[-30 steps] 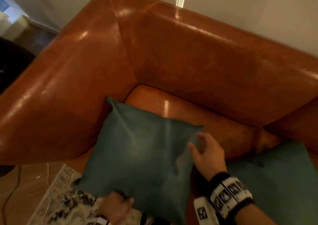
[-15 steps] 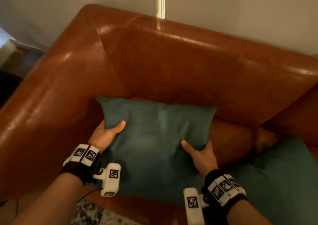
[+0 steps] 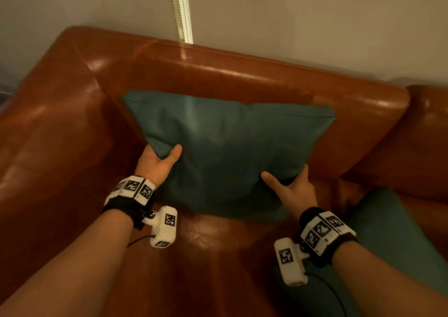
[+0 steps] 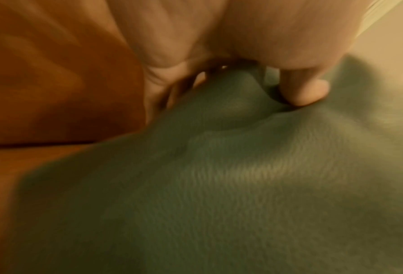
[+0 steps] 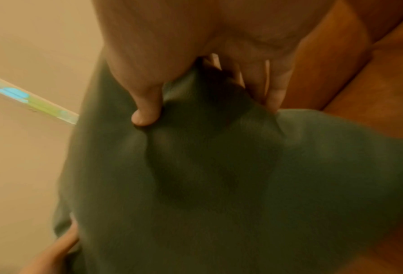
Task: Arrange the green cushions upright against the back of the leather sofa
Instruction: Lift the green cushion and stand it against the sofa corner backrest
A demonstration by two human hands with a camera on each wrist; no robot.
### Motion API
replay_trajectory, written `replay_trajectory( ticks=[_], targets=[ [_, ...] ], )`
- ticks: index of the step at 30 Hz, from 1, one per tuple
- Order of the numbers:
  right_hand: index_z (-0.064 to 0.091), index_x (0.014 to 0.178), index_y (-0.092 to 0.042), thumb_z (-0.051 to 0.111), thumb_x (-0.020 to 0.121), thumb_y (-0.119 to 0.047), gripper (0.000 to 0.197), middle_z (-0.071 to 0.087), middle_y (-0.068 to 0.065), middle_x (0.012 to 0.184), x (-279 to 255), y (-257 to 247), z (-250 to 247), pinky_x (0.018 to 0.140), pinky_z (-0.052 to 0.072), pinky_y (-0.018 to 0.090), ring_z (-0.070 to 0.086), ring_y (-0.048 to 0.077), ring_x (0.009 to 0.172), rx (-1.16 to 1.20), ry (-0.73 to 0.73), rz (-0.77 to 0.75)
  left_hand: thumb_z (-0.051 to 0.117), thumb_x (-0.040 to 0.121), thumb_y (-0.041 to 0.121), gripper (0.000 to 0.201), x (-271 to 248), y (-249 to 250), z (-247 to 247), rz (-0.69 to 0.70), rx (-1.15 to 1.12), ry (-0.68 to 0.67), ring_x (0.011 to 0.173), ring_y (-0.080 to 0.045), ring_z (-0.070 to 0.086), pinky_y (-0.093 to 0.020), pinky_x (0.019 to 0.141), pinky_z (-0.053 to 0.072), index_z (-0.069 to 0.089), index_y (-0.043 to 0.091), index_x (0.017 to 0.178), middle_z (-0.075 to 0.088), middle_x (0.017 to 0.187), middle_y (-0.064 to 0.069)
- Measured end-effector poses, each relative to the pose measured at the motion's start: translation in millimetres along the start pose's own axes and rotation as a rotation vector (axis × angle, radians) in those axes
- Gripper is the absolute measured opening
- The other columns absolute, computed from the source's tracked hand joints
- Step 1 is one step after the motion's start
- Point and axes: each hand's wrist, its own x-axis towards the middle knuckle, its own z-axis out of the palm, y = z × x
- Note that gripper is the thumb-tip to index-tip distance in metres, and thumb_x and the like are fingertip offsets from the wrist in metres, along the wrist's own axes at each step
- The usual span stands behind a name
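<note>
- Head view: the square green fabric cushion (image 3: 230, 152) stood nearly upright on the seat of the brown leather sofa (image 3: 242, 79), its top edge at the backrest. The left hand (image 3: 157, 164) and right hand (image 3: 291, 189) gripped its side edges. A second green cushion (image 3: 388, 239) lay flat to the right.
- Left wrist view: the thumb (image 4: 303, 90) dented the fabric, fingers behind.
- Right wrist view: thumb (image 5: 146, 111) and fingers pinched the edge.
- Judged step: seating the first cushion; next, letting go and fetching the second.
</note>
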Motion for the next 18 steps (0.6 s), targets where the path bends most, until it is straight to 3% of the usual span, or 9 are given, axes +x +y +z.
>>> replay_trajectory(
  ticks=[2,7,10,12,13,15,18],
  targets=[
    [0.024,0.146,-0.023,0.077,0.068,-0.052,0.099,0.053,0.004,0.141,-0.6,3.1,2.0,0.094,0.044,0.029,0.053,0.03,0.126,0.003,0.013,-0.006,0.066,0.081,0.042,0.053,1.9,0.9,-3.0,0.015,0.023,-0.006,0.114,-0.01,0.053,-0.027,0.099,0.04,0.055,0.021,0.128,0.059,0.125,0.005],
    [0.017,0.148,-0.024,0.079,0.062,-0.057,0.111,0.048,0.007,0.146,3.0,19.9,2.3,0.1,0.045,0.037,0.051,0.033,0.129,-0.035,-0.064,0.092,0.07,0.081,0.032,0.06,0.8,-0.3,1.8,-0.046,0.033,-0.147,0.117,-0.014,0.054,-0.028,0.099,0.04,0.049,0.015,0.134,0.056,0.123,0.005],
    [0.016,0.149,-0.026,0.08,0.06,-0.058,0.114,0.047,0.005,0.147,7.2,25.0,-8.9,0.102,0.044,0.036,0.05,0.031,0.13,-0.035,-0.09,0.096,0.073,0.076,0.038,0.066,-3.8,-4.6,2.7,-0.049,0.021,-0.059,0.12,-0.017,0.054,-0.032,0.102,0.041,0.046,0.021,0.135,0.057,0.134,-0.002],
    [0.018,0.148,-0.028,0.079,0.058,-0.061,0.113,0.047,0.003,0.147,4.2,29.0,-18.3,0.103,0.044,0.035,0.05,0.028,0.13,-0.049,-0.136,0.089,0.072,0.07,0.055,0.082,-16.0,-18.1,-2.4,-0.097,0.022,0.072,0.128,-0.022,0.051,-0.039,0.106,0.04,0.038,0.029,0.14,0.05,0.144,-0.004],
    [0.021,0.147,-0.029,0.078,0.058,-0.062,0.111,0.048,0.003,0.147,3.0,30.5,-22.1,0.104,0.044,0.035,0.05,0.027,0.13,-0.077,-0.157,0.082,0.067,0.069,0.063,0.091,-26.3,-27.2,-7.4,-0.19,-0.028,0.149,0.134,-0.026,0.046,-0.043,0.109,0.038,0.03,0.03,0.146,0.043,0.15,-0.006],
    [0.028,0.145,-0.029,0.076,0.063,-0.06,0.1,0.051,0.004,0.143,-7.2,52.3,-57.0,0.103,0.044,0.035,0.052,0.027,0.128,-0.152,-0.148,0.102,0.054,0.076,0.067,0.092,-61.4,-48.3,6.8,-0.4,-0.092,0.215,0.138,-0.034,0.04,-0.049,0.113,0.033,0.023,0.021,0.15,0.034,0.155,-0.013],
    [0.041,0.137,-0.028,0.076,0.07,-0.053,0.08,0.062,0.004,0.129,-21.4,98.7,-126.7,0.097,0.047,0.032,0.059,0.022,0.12,-0.236,-0.056,0.098,0.041,0.088,0.062,0.081,-136.0,-79.6,45.3,-0.704,0.119,0.039,0.125,-0.046,0.047,-0.051,0.108,0.034,0.042,-0.002,0.137,0.044,0.144,-0.029]
  ],
)
